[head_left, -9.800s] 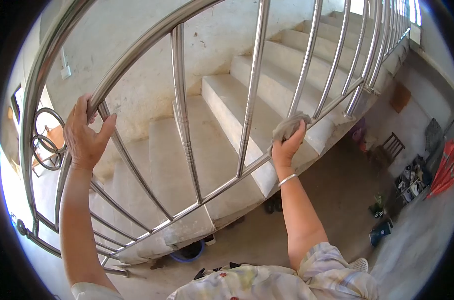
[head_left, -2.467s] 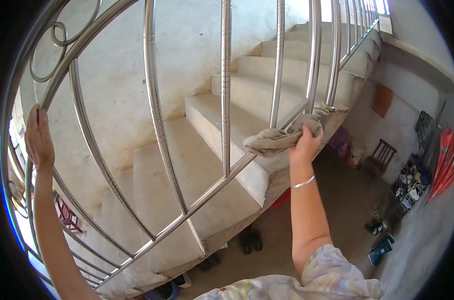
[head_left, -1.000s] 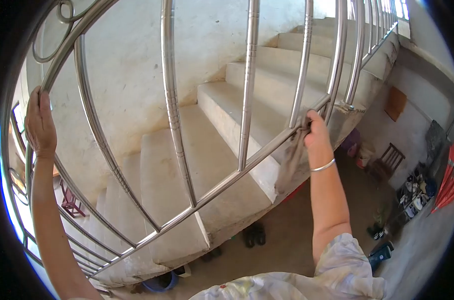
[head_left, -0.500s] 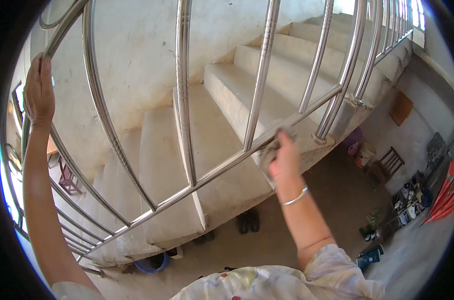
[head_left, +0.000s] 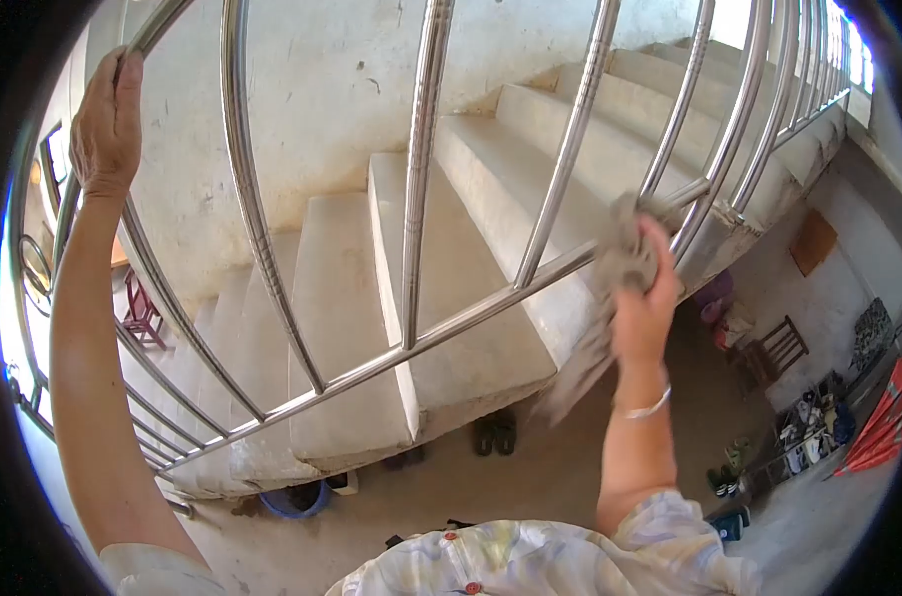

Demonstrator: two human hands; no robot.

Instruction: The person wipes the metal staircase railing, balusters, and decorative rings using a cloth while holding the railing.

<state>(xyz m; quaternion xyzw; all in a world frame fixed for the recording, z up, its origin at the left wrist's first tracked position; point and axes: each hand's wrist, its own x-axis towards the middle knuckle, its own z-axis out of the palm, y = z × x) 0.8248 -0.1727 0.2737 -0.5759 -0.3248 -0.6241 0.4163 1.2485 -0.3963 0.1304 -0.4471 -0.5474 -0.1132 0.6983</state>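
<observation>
My left hand [head_left: 108, 129] is wrapped round the curved top handrail [head_left: 161, 24] of a metal stair railing, at the upper left. At the right, my right hand [head_left: 649, 283] holds a grey-brown rag [head_left: 624, 233] against the lower rail [head_left: 466, 320], close to the foot of an upright bar. The rag is smeared by motion, and a loose end hangs below the hand. It hides a short stretch of the rail. A silver bangle [head_left: 649, 404] circles my right wrist. Shiny upright bars [head_left: 426, 149] rise from the lower rail.
Concrete stairs [head_left: 327, 288] climb to the right behind the railing. On the floor below are a blue basin [head_left: 297, 500], dark shoes [head_left: 495, 435], a wooden chair [head_left: 776, 353] and a rack of shoes [head_left: 808, 427]. Red fabric [head_left: 883, 422] hangs at the far right.
My right hand has moved up and right along the lower rail with the rag, whose hanging end now shows. My left hand still grips the handrail; the view has shifted slightly.
</observation>
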